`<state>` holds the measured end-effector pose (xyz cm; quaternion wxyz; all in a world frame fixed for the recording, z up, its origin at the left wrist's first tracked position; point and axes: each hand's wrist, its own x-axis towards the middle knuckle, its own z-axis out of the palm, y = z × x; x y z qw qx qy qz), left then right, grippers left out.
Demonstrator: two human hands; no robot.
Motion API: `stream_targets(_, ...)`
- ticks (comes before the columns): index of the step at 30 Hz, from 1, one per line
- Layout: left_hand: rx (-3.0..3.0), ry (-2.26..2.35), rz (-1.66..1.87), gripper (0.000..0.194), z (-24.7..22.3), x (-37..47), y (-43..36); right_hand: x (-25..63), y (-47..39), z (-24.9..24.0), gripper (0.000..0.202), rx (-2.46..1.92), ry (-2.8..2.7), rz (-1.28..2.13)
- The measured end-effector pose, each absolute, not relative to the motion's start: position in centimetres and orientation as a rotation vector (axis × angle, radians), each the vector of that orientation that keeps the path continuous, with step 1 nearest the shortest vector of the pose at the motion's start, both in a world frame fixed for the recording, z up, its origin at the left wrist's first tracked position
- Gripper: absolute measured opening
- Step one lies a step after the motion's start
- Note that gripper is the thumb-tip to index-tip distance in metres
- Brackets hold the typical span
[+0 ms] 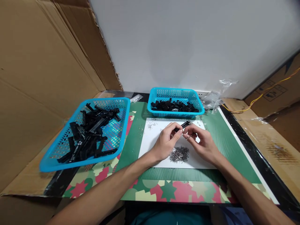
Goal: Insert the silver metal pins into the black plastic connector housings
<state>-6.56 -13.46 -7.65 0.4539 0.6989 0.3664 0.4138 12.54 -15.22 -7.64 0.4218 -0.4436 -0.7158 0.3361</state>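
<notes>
My left hand (166,141) is closed on a long black plastic part (185,124), whose far end sticks out up and to the right. Close beside it, my right hand (202,142) pinches a thin metal piece (188,137), too small to make out its exact kind. The fingertips of both hands almost meet. Below them a pile of small metal springs or clips (179,154) lies on a white sheet (150,147). Fingers hide part of the black part.
A large blue basket (126,125) of black plastic parts (90,132) stands on the left. Behind the sheet is a smaller blue basket (175,115) with black pieces (164,105). Clear plastic bags (212,99) lie at the back right. Cardboard (47,62) walls the left side.
</notes>
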Motion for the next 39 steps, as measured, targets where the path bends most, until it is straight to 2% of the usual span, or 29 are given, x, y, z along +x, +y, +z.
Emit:
stream_targets(5,1.936,0.992,0.997,0.018,-7.6,-6.9,-13.3,13.1,-15.1,-7.4,0.015,-1.151,-1.752,0.708)
stream_targets(16,2.322,1.020,0.811,0.020,-8.3,-7.4,-13.4,13.4,-14.9,-7.4,0.015,-1.214,-2.007,0.699)
stream_targets(29,2.016,0.945,0.914,0.014,-7.8,-7.1,-13.4,13.3,-14.9,-7.5,0.011,-1.173,-1.806,0.789)
stream_targets(39,1.977,0.961,0.880,0.012,-7.8,-7.2,-13.2,14.0,-14.7,-7.0,0.011,-1.134,-1.896,0.771)
